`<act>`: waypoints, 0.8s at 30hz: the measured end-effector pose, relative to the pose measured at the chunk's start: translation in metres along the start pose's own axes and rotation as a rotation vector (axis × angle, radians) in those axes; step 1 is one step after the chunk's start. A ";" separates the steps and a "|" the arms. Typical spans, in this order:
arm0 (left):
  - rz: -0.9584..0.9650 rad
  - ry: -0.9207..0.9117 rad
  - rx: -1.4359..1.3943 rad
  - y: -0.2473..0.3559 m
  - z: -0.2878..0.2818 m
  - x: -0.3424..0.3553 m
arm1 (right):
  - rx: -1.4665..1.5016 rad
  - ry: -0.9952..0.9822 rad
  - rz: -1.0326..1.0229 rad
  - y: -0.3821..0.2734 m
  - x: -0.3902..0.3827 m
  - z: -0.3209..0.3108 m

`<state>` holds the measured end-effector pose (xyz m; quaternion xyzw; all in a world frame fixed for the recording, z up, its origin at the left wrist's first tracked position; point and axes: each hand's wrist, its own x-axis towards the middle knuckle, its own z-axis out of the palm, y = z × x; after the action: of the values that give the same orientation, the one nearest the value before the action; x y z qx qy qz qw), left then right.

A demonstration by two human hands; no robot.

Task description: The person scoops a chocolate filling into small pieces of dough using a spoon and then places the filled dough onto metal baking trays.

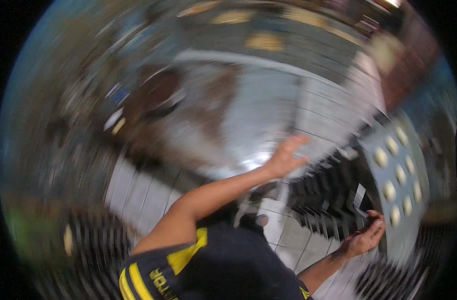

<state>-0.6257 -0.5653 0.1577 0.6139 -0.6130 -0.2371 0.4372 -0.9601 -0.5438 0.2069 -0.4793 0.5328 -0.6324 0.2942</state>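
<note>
My left hand (287,157) reaches out over the white slatted surface, fingers spread and nothing in them. To the right, my right hand (367,238) is closed, its curled fingertips at the near left edge of a grey tray (377,186). Pale rounded dough pieces (400,175) sit in rows on that tray. Just above the right fingers shows a small whitish flat piece (359,197), too blurred to name. Whether the right fingers grip the tray's edge or only touch it is hard to see through the blur.
Dark stacked, ridged shapes (328,195) stand between my hands. A shiny metal-topped table (266,100) with brown patches lies ahead, a round brown pan-like thing (161,90) at its left. Yellowish flat pieces (265,41) lie on the far surface. Motion smears the left side.
</note>
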 end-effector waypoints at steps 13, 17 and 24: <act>-0.855 1.097 -0.122 -0.237 0.223 0.043 | -0.297 -2.002 0.102 0.303 0.295 0.337; -0.927 1.469 -0.199 -0.234 0.252 -0.043 | -0.575 -2.278 -0.577 0.350 0.243 0.460; -0.978 1.914 -0.129 -0.216 0.207 -0.109 | -0.124 -2.380 -0.213 0.418 0.110 0.596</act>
<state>-0.6942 -0.5406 -0.1523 0.6988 0.3092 0.1608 0.6247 -0.5106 -0.9830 -0.1764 -0.8190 -0.0866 0.2137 0.5254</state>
